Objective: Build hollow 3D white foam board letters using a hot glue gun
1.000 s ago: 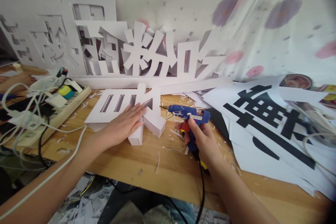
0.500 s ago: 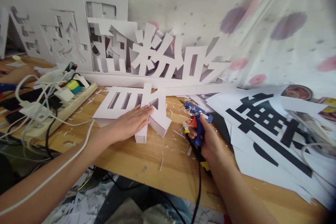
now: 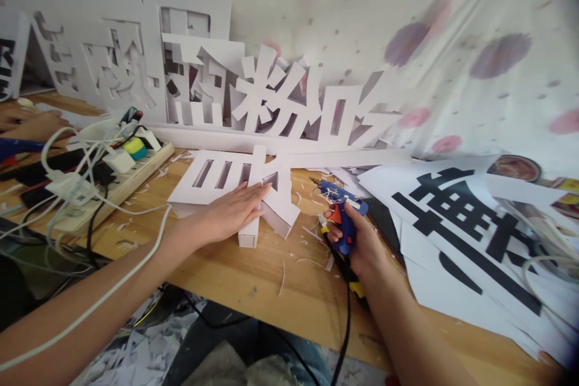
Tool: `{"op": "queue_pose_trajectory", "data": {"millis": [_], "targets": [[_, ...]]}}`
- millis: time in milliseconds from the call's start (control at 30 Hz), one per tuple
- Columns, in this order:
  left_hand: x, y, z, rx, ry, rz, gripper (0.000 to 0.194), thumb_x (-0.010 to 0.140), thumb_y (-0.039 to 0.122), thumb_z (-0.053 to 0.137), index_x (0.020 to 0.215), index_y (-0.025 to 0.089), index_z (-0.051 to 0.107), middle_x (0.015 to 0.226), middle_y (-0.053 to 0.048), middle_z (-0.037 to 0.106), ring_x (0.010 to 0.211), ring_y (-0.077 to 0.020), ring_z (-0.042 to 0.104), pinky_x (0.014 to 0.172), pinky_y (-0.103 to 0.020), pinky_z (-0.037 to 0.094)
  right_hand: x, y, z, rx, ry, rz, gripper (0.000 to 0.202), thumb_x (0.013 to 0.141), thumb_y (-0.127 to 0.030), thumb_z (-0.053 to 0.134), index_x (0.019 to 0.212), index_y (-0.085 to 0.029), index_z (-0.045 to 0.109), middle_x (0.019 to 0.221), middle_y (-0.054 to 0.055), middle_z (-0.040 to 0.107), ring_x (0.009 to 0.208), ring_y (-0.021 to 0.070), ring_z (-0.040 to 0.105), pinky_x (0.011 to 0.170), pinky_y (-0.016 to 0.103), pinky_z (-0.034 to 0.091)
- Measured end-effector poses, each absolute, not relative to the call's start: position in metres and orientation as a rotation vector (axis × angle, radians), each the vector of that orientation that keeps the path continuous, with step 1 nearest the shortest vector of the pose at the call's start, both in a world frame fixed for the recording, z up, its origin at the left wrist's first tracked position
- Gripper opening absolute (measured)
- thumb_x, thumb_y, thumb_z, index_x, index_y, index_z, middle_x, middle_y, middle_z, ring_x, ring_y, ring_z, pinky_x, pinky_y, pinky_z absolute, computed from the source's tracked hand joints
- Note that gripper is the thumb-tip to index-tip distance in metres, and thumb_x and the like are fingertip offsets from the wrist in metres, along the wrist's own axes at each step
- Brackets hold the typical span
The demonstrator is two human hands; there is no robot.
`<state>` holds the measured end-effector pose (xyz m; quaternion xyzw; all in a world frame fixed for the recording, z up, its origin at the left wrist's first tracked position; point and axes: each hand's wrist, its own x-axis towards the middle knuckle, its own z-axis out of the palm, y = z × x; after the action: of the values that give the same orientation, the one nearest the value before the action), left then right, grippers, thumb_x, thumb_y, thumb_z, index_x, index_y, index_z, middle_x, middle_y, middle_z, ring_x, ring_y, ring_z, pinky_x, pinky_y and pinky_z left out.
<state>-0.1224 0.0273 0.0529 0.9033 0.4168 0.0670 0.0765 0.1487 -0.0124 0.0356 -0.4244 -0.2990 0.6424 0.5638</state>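
Observation:
My left hand lies flat, fingers stretched out, on a white foam-board character with box-like sides that rests on the wooden table. The hand covers part of its middle strokes. To the right, my right hand is wrapped round the handle of a blue glue gun with an orange trigger. Its nozzle points up and left, a little right of the white character. Thin strings of glue cling to the gun's top. Partly under the gun and hand lies a black and yellow tool.
White cut-out characters stand along the curtain behind. Wooden-based power strips with tangled cables sit left. A paper sheet with a black printed character lies right. Another person's hand is at far left. Scraps litter the table.
The whole view has shifted slightly, so everything sits a little further right and lower. Both hands keep their places on the white character and the glue gun.

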Motion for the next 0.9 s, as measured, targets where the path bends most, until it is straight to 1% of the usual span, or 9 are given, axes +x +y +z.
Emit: {"op": "queue_pose_trajectory", "data": {"millis": [67, 167, 267, 433, 633, 767, 833, 900], "targets": [[-0.121, 0.027, 0.054, 2.694, 1.266, 0.175, 0.054, 0.097, 0.035, 0.024, 0.145, 0.011, 0.023, 0.151, -0.011, 0.026, 0.14, -0.0169, 0.023, 0.116, -0.033, 0.012, 0.149, -0.012, 0.035, -0.989, -0.697, 1.507, 0.028, 0.073, -0.046, 0.067, 0.079, -0.02, 0.059, 0.072, -0.001, 0.064, 0.041, 0.0048, 0.041, 0.038, 0.018, 0.038], [-0.12, 0.026, 0.056, 2.688, 1.263, 0.185, 0.053, 0.096, 0.034, 0.026, 0.144, 0.011, 0.024, 0.15, -0.011, 0.027, 0.139, -0.0172, 0.024, 0.116, -0.034, 0.012, 0.147, -0.012, 0.037, -0.971, -0.692, 1.52, 0.029, 0.071, -0.047, 0.069, 0.077, -0.02, 0.059, 0.073, -0.001, 0.064, 0.041, 0.0048, 0.041, 0.039, 0.018, 0.039], [-0.119, 0.026, 0.056, 2.701, 1.254, 0.184, 0.052, 0.096, 0.032, 0.025, 0.144, 0.012, 0.025, 0.15, -0.011, 0.028, 0.139, -0.0173, 0.024, 0.116, -0.035, 0.014, 0.145, -0.012, 0.04, -0.955, -0.667, 1.556, 0.03, 0.07, -0.048, 0.07, 0.078, -0.02, 0.06, 0.075, -0.001, 0.064, 0.045, 0.0061, 0.045, 0.04, 0.018, 0.041], [-0.119, 0.026, 0.058, 2.7, 1.255, 0.177, 0.052, 0.096, 0.033, 0.026, 0.144, 0.013, 0.024, 0.15, -0.011, 0.028, 0.14, -0.0171, 0.023, 0.116, -0.035, 0.014, 0.142, -0.011, 0.042, -0.932, -0.648, 1.529, 0.032, 0.071, -0.05, 0.068, 0.083, -0.022, 0.058, 0.076, -0.003, 0.063, 0.052, 0.0076, 0.052, 0.041, 0.017, 0.042], [-0.12, 0.024, 0.062, 2.701, 1.261, 0.149, 0.055, 0.095, 0.035, 0.028, 0.144, 0.011, 0.021, 0.152, -0.012, 0.024, 0.14, -0.0169, 0.021, 0.115, -0.033, 0.014, 0.145, -0.01, 0.041, -0.896, -0.579, 1.529, 0.031, 0.07, -0.047, 0.071, 0.079, -0.021, 0.056, 0.073, -0.005, 0.06, 0.048, 0.0052, 0.047, 0.038, 0.015, 0.039], [-0.121, 0.026, 0.064, 2.709, 1.22, 0.155, 0.056, 0.095, 0.035, 0.03, 0.145, 0.012, 0.019, 0.152, -0.013, 0.022, 0.14, -0.018, 0.022, 0.114, -0.033, 0.017, 0.146, -0.01, 0.042, -0.891, -0.549, 1.549, 0.031, 0.069, -0.046, 0.072, 0.079, -0.02, 0.057, 0.072, -0.004, 0.061, 0.047, 0.0047, 0.046, 0.037, 0.014, 0.038], [-0.121, 0.028, 0.065, 2.726, 1.195, 0.142, 0.056, 0.094, 0.035, 0.031, 0.145, 0.014, 0.02, 0.152, -0.012, 0.024, 0.14, -0.0189, 0.024, 0.114, -0.035, 0.018, 0.145, -0.011, 0.042, -0.928, -0.581, 1.567, 0.03, 0.07, -0.046, 0.072, 0.079, -0.02, 0.058, 0.071, -0.003, 0.062, 0.047, 0.0053, 0.048, 0.037, 0.014, 0.039], [-0.121, 0.03, 0.067, 2.76, 1.166, 0.132, 0.053, 0.094, 0.034, 0.032, 0.144, 0.016, 0.023, 0.152, -0.012, 0.025, 0.139, -0.021, 0.025, 0.115, -0.04, 0.015, 0.145, -0.013, 0.042, -0.984, -0.612, 1.572, 0.029, 0.07, -0.045, 0.073, 0.078, -0.02, 0.059, 0.068, -0.003, 0.063, 0.047, 0.0061, 0.05, 0.038, 0.015, 0.042]]}}
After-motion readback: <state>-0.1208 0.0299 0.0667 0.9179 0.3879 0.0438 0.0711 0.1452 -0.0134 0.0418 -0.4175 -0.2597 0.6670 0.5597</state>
